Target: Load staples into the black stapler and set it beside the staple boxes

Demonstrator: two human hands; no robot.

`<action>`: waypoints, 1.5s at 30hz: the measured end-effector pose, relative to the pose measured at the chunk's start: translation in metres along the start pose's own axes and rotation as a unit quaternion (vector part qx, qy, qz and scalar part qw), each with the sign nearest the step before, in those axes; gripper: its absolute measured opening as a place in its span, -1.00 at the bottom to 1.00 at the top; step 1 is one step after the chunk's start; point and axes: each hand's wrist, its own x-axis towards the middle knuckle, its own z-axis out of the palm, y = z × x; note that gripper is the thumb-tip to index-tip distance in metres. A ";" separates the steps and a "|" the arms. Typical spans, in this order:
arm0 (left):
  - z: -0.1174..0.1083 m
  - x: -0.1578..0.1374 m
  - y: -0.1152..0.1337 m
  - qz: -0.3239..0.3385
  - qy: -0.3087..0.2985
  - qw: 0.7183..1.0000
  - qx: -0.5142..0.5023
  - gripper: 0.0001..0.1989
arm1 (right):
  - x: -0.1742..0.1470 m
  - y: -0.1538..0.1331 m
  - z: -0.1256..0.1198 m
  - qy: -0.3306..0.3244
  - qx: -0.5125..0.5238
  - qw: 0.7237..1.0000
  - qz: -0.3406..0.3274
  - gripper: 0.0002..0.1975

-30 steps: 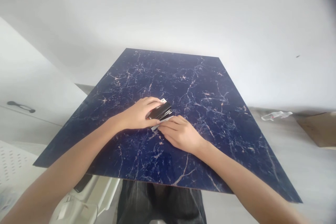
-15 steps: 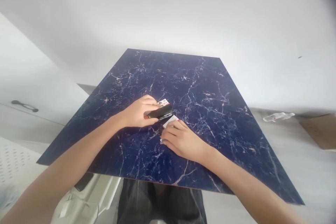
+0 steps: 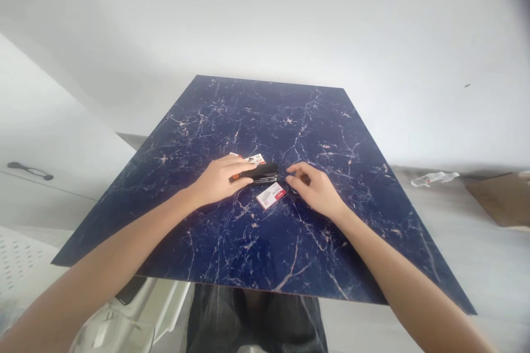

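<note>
A black stapler point(image 3: 265, 172) with an orange patch at its rear lies on the blue marbled table point(image 3: 269, 121). My left hand point(image 3: 221, 176) is closed around its rear half, fingers over the top and thumb along the near side. Just off the stapler's front end is my right hand point(image 3: 312, 185), its thumb and forefinger curved with a small gap between the tips. I see nothing in it. A small white-and-red box point(image 3: 271, 196) lies in front of the stapler. Behind, partly hidden by my left fingers, is another white-and-red printed piece point(image 3: 257, 159).
A clear plastic bottle point(image 3: 433, 178) and a brown cardboard box point(image 3: 501, 196) are on the floor to the right. A white cabinet with a dark handle point(image 3: 31, 170) stands at the left. White furniture with a dark object point(image 3: 130, 290) on it is below the table's near edge.
My right hand has let go of the small white-and-red box and moved up and right, to beside the stapler's front end. The stapler has turned slightly and shifted right in my left hand.
</note>
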 end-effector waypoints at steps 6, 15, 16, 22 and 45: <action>0.005 0.001 0.002 0.007 0.003 1.000 -0.020 -0.72 | 0.002 0.002 0.014 -0.007 -0.161 0.983 -0.090 -0.71; 0.007 -0.002 -0.008 0.001 -0.022 1.000 -0.018 -0.68 | 0.010 0.004 0.010 -0.044 -0.164 0.982 -0.076 -0.72; 0.007 -0.001 -0.007 -0.002 -0.024 1.000 -0.014 -0.68 | 0.010 0.004 0.010 -0.044 -0.171 0.981 -0.084 -0.77; 0.005 0.002 -0.002 -0.009 -0.038 0.999 0.002 -0.69 | 0.010 0.004 -0.017 -0.096 -0.199 0.974 -0.056 -0.79; 0.007 0.003 0.013 0.063 -0.010 0.997 0.040 -0.56 | 0.002 0.002 -0.024 -0.014 0.072 0.991 0.110 -0.75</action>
